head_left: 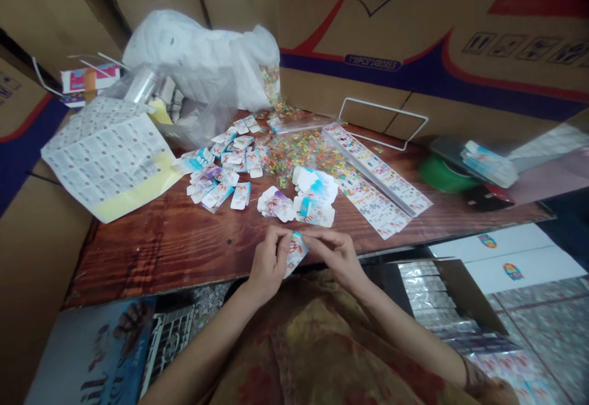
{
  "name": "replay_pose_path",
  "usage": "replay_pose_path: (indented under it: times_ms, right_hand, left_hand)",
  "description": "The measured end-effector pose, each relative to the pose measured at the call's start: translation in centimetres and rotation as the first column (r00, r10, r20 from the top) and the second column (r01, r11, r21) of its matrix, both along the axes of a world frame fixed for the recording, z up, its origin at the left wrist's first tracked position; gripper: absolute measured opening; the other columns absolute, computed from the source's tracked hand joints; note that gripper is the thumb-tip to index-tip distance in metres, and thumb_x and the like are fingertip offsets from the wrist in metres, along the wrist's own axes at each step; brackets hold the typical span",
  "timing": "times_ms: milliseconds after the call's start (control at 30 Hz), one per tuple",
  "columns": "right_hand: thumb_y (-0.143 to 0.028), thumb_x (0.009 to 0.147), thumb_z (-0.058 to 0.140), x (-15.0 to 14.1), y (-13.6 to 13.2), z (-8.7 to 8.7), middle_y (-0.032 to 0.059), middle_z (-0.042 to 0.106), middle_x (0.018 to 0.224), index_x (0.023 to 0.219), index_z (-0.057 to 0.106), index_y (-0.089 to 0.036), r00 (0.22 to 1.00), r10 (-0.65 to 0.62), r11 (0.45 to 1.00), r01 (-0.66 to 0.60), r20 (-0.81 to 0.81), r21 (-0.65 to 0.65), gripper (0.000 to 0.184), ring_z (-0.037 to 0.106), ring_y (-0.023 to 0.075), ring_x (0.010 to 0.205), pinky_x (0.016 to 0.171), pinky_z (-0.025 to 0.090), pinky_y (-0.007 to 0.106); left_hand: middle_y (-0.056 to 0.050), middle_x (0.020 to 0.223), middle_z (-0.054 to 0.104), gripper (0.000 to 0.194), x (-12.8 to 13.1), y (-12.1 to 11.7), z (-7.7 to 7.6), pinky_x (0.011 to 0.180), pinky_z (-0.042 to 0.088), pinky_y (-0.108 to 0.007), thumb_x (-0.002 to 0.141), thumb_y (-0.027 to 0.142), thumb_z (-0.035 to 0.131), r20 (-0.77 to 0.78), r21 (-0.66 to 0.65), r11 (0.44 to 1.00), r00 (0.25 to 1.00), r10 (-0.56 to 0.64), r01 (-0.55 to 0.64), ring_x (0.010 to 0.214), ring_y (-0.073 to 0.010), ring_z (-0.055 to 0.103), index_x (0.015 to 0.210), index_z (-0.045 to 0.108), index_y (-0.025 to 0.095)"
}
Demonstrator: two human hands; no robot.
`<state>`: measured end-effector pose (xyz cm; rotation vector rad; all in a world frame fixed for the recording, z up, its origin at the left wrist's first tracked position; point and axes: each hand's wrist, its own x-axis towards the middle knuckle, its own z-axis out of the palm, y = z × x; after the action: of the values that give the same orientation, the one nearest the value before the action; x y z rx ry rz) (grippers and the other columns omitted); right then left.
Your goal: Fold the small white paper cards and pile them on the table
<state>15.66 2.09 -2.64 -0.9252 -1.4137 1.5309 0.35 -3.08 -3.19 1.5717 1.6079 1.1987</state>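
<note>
Cardboard packet [296, 254], long axis slanting up rightward — in left hand [270, 260]

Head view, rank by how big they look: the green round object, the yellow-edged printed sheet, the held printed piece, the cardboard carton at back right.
1. Cardboard carton
2. Yellow-edged printed sheet
3. Green round object
4. Held printed piece

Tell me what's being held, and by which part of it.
A small printed carton: the left hand grips its left edge, thumb on top. The right hand has fingertips at its upper right corner; whether they grip is unclear.
</note>
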Motion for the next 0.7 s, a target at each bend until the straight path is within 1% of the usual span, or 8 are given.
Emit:
replay_pose_path:
  times_ms: [133, 333, 400, 433, 500, 567, 633, 700]
  right_hand:
    - [-0.037, 0.09, 0.054, 0.3, -0.1, 0.3, 0.005, 0.069, 0.086, 0.103, 0.072, -0.023, 0.99, 0.104, 0.963, -0.125, 0.096, 0.239, 0.026, 0.064, 0.0202, 0.088, 0.079, 0.051, 0.033]
    - [-0.035, 0.092, 0.051, -0.1, 0.0, -1.0, 0.007, 0.067, 0.099, 0.123, 0.06, -0.022, 0.955, 0.15, 0.901, -0.24, 0.257, 0.363, 0.035, 0.062, 0.02, 0.093, 0.082, 0.05, 0.033]
    - [-0.037, 0.091, 0.052, 0.1, 0.8, -1.7, 0.0072, 0.065, 0.102, 0.126, 0.056, -0.024, 0.933, 0.068, 0.887, -0.219, 0.352, 0.408, 0.038, 0.061, 0.0208, 0.095, 0.085, 0.049, 0.034]
    - [-0.038, 0.091, 0.053, 0.2, 1.3, -2.1, 0.0079, 0.065, 0.104, 0.126, 0.055, -0.023, 0.914, -0.033, 0.878, -0.166, 0.404, 0.448, 0.039, 0.06, 0.0219, 0.096, 0.086, 0.048, 0.036]
    - [-0.041, 0.088, 0.056, 0.8, 2.6, -3.0, 0.0109, 0.063, 0.104, 0.123, 0.056, -0.021, 0.804, -0.333, 0.825, -0.004, 0.492, 0.565, 0.04, 0.058, 0.0256, 0.096, 0.087, 0.047, 0.04]
    - [-0.045, 0.084, 0.061, 1.4, 3.8, -3.8, 0.0152, 0.06, 0.107, 0.121, 0.058, -0.018, 0.606, -0.515, 0.762, -0.001, 0.606, 0.648, 0.046, 0.053, 0.0319, 0.102, 0.089, 0.044, 0.047]
    - [-0.045, 0.083, 0.062, 1.8, 4.5, -4.4, 0.0166, 0.059, 0.104, 0.121, 0.058, -0.016, 0.47, -0.551, 0.748, -0.087, 0.69, 0.658, 0.048, 0.051, 0.0344, 0.1, 0.085, 0.044, 0.049]
    - [-0.043, 0.084, 0.061, 2.1, 4.8, -4.8, 0.016, 0.059, 0.1, 0.121, 0.058, -0.016, 0.423, -0.549, 0.745, -0.142, 0.721, 0.651, 0.046, 0.051, 0.0337, 0.096, 0.081, 0.045, 0.048]
  left_hand:
    - [0.0, 0.077, 0.059, 0.019, 0.0, 0.3, 0.2, 0.068, 0.042, -0.024, 0.095, 0.033, 0.038, 0.028, -0.039, 0.999, 0.999, 0.032, -0.031, 0.072, -0.0127, 0.057, 0.093, 0.05, 0.019]
    - [-0.004, 0.097, 0.063, 0.026, -0.2, 0.8, 0.2, 0.078, 0.044, -0.026, 0.095, 0.034, 0.035, 0.092, -0.069, 0.997, 0.995, 0.034, -0.028, 0.088, -0.0153, 0.06, 0.107, 0.053, 0.019]
    - [-0.004, 0.093, 0.064, 0.028, -0.9, 1.5, 0.3, 0.074, 0.045, -0.025, 0.095, 0.036, 0.035, 0.09, -0.09, 0.995, 0.994, 0.059, -0.051, 0.084, -0.0152, 0.06, 0.103, 0.057, 0.019]
    - [-0.003, 0.089, 0.064, 0.029, -1.5, 2.0, 0.3, 0.072, 0.045, -0.024, 0.095, 0.037, 0.035, 0.078, -0.089, 0.992, 0.993, 0.094, -0.087, 0.08, -0.015, 0.06, 0.102, 0.057, 0.019]
    - [-0.003, 0.087, 0.064, 0.031, -3.3, 3.6, 0.4, 0.071, 0.046, -0.025, 0.095, 0.038, 0.035, 0.018, -0.032, 0.982, 0.982, 0.187, -0.187, 0.077, -0.0152, 0.06, 0.106, 0.057, 0.019]
    - [-0.006, 0.097, 0.064, 0.033, -5.6, 5.4, 0.5, 0.079, 0.047, -0.029, 0.095, 0.036, 0.034, -0.101, 0.069, 0.963, 0.959, 0.267, -0.26, 0.087, -0.0176, 0.061, 0.116, 0.053, 0.019]
    - [-0.013, 0.114, 0.058, 0.038, -7.8, 7.0, 0.8, 0.088, 0.045, -0.038, 0.094, 0.032, 0.037, -0.283, 0.112, 0.946, 0.903, 0.323, -0.304, 0.102, -0.0238, 0.058, 0.128, 0.047, 0.018]
    - [-0.02, 0.126, 0.049, 0.046, -9.0, 8.0, 1.1, 0.094, 0.041, -0.049, 0.09, 0.029, 0.043, -0.46, 0.114, 0.926, 0.807, 0.369, -0.359, 0.115, -0.0328, 0.051, 0.134, 0.042, 0.015]
